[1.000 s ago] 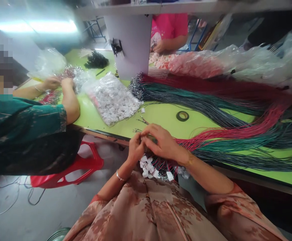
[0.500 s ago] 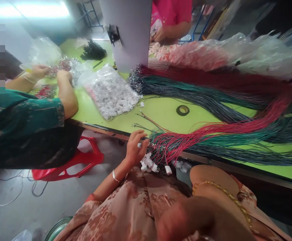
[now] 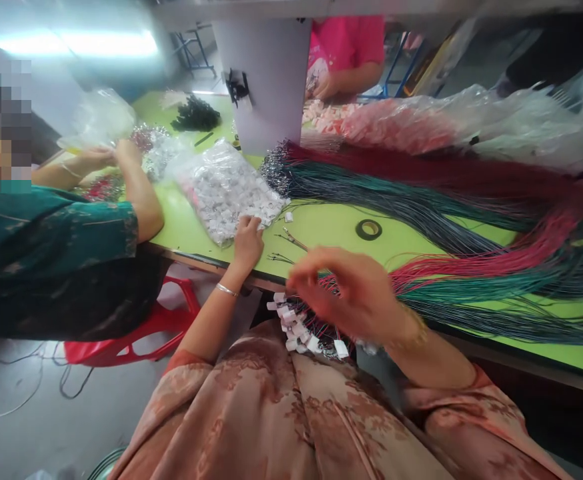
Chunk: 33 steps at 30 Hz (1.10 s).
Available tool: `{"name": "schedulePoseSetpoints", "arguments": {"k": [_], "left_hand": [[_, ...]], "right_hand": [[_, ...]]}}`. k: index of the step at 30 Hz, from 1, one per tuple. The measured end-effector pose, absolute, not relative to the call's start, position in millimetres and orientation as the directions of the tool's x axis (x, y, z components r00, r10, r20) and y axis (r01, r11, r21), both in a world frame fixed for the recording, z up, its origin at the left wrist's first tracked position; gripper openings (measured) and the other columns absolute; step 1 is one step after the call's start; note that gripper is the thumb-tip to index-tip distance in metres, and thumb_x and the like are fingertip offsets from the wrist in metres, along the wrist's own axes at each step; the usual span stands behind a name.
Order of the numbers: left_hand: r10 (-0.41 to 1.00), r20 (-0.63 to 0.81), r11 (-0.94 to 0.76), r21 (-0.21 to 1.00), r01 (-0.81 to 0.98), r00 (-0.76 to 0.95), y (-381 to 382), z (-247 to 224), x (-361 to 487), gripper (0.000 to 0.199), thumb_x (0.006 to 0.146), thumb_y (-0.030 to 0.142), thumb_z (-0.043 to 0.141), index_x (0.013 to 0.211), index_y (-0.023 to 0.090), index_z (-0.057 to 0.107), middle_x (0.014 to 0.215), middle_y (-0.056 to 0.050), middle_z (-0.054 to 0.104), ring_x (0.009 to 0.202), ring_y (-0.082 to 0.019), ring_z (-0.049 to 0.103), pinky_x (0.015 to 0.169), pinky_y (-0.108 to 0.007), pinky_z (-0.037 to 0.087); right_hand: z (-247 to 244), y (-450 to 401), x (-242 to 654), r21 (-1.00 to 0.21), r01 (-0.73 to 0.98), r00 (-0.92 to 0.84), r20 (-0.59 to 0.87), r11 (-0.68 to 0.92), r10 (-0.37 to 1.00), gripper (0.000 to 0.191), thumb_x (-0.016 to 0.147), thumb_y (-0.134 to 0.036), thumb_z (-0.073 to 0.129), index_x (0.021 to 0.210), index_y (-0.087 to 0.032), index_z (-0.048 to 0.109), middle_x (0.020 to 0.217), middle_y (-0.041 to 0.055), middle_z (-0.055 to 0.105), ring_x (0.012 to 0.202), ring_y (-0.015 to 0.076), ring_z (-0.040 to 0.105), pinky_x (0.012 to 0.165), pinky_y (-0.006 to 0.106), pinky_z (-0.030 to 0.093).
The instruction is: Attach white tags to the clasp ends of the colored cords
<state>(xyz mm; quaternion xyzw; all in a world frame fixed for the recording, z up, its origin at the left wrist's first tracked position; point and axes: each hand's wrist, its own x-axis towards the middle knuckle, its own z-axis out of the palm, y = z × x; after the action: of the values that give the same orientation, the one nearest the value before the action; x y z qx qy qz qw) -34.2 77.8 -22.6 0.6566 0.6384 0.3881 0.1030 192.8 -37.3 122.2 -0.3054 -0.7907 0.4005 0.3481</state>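
Observation:
My left hand rests at the lower right edge of a clear plastic bag of small white connectors. Its fingers are stretched onto the bag and the connectors, with nothing visibly gripped. My right hand hovers over the near wire bundle, blurred, with its fingers curved; whether anything is pinched cannot be made out. Red, green and black wires run from beneath it to the right. White connectors on wire ends hang over the table edge by my lap. Loose wire tips lie between my hands.
A roll of black tape and a single white connector lie on the green table. Behind is another wire bundle. At left a co-worker's hands handle small parts above a red stool. Another person sits opposite.
My left hand has moved up and left from the wire ends to the connector bag. My right hand has risen from my lap to above the wires.

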Motion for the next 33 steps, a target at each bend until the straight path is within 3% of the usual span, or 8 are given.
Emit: {"name": "schedulePoseSetpoints", "arguments": {"k": [5,7,10,14,19,22,26,33], "left_hand": [[0.916,0.379,-0.160,0.641,0.751,-0.129,67,-18,-34,0.025,0.078,0.006,0.053,0.096,0.019,0.064,0.093,-0.012,0.058,0.095,-0.028,0.055,0.087,-0.039,0.043],[0.901,0.385,-0.168,0.736,0.656,-0.201,62,-16,-35,0.027,0.078,0.009,0.058,0.101,0.020,0.064,0.092,-0.009,0.059,0.092,-0.025,0.056,0.084,-0.036,0.044],[0.905,0.274,-0.157,0.926,0.343,-0.325,52,-14,-37,0.027,0.074,0.016,0.069,0.101,0.019,0.065,0.075,-0.001,0.056,0.072,-0.016,0.056,0.072,-0.028,0.046],[0.953,0.062,-0.081,0.995,-0.052,-0.296,35,-15,-38,0.030,0.068,0.025,0.077,0.096,0.017,0.070,0.053,0.008,0.044,0.050,-0.007,0.047,0.056,-0.021,0.041],[0.958,-0.104,0.026,0.959,-0.281,-0.269,15,-16,-36,0.044,0.061,0.027,0.082,0.103,0.018,0.072,0.073,0.001,0.063,0.065,-0.011,0.063,0.054,-0.019,0.043],[0.960,-0.171,0.082,0.928,-0.363,-0.223,6,-15,-30,0.048,0.061,0.021,0.079,0.109,0.018,0.072,0.069,0.001,0.063,0.064,-0.010,0.061,0.057,-0.019,0.045],[0.973,-0.209,0.127,0.839,-0.529,-0.097,-1,-13,-21,0.039,0.070,0.019,0.073,0.109,0.014,0.072,0.070,-0.001,0.064,0.063,-0.008,0.057,0.064,-0.022,0.046],[0.976,-0.220,0.167,0.748,-0.642,-0.003,-1,-20,-7,0.025,0.078,0.019,0.072,0.103,0.014,0.069,0.082,-0.003,0.067,0.071,-0.009,0.060,0.068,-0.021,0.047]], "right_hand": [[34,45,168,-0.478,0.733,-0.552,0.000,0.484,0.834,0.012,0.083,-0.020,0.056,0.088,-0.016,0.066,0.091,0.0114,0.070,0.079,0.0211,0.062,0.066,0.030,0.040],[10,53,165,-0.396,0.788,-0.539,-0.071,0.472,0.839,0.013,0.084,-0.021,0.055,0.089,-0.016,0.067,0.096,0.0122,0.071,0.082,0.0226,0.063,0.064,0.029,0.037],[-2,54,168,-0.369,0.792,-0.553,-0.093,0.487,0.828,0.016,0.088,-0.021,0.050,0.090,-0.017,0.066,0.097,0.0120,0.072,0.081,0.0221,0.063,0.064,0.029,0.036],[-1,52,172,-0.425,0.761,-0.553,-0.028,0.491,0.833,0.018,0.092,-0.022,0.046,0.098,-0.015,0.062,0.092,0.0123,0.071,0.073,0.0196,0.060,0.065,0.029,0.035],[0,53,166,-0.735,0.525,-0.531,0.111,0.429,0.840,0.013,0.087,-0.023,0.049,0.086,-0.016,0.059,0.074,0.0026,0.064,0.064,0.0134,0.052,0.064,0.025,0.036],[2,52,157,-0.867,0.339,-0.518,0.151,0.365,0.842,0.013,0.083,-0.028,0.051,0.081,-0.016,0.058,0.071,-0.0003,0.059,0.063,0.0115,0.049,0.063,0.024,0.037],[4,47,151,-0.916,0.267,-0.508,0.129,0.298,0.852,0.015,0.079,-0.030,0.053,0.077,-0.016,0.058,0.067,-0.0017,0.056,0.062,0.0105,0.046,0.061,0.023,0.036],[1,43,153,-0.892,0.355,-0.465,0.090,0.279,0.881,0.021,0.077,-0.034,0.052,0.064,-0.017,0.051,0.057,-0.0042,0.047,0.055,0.0091,0.038,0.055,0.023,0.029]]}}
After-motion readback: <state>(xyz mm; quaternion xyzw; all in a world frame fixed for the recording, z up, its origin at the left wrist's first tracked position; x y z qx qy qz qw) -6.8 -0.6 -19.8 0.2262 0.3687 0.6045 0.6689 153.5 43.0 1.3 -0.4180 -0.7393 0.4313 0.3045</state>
